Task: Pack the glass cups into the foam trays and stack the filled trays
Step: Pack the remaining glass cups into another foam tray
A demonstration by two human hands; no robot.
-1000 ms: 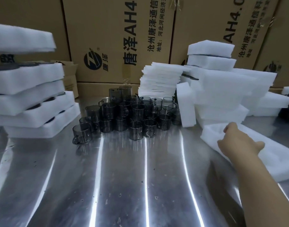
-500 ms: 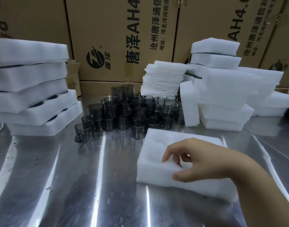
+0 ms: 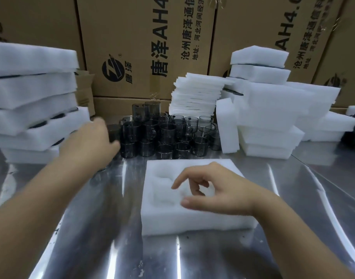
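An empty white foam tray (image 3: 164,220) with moulded pockets lies on the metal table in front of me. My right hand (image 3: 214,190) hovers over it with loosely curled fingers, holding nothing. Several smoky grey glass cups (image 3: 168,135) stand clustered behind the tray, some stacked. My left hand (image 3: 92,141) is blurred and reaches out to the left edge of the cup cluster; whether it grips a cup there I cannot tell. A stack of filled foam trays (image 3: 31,109) stands at the left.
Empty foam trays (image 3: 273,109) and thin foam sheets (image 3: 194,95) are piled at the back right. Cardboard boxes (image 3: 144,47) form a wall behind everything. The shiny steel table (image 3: 92,248) stretches toward me.
The foam tray has come from the right to the middle of the table and my right hand has let go of it. My left arm has come into view, reaching toward the cups.
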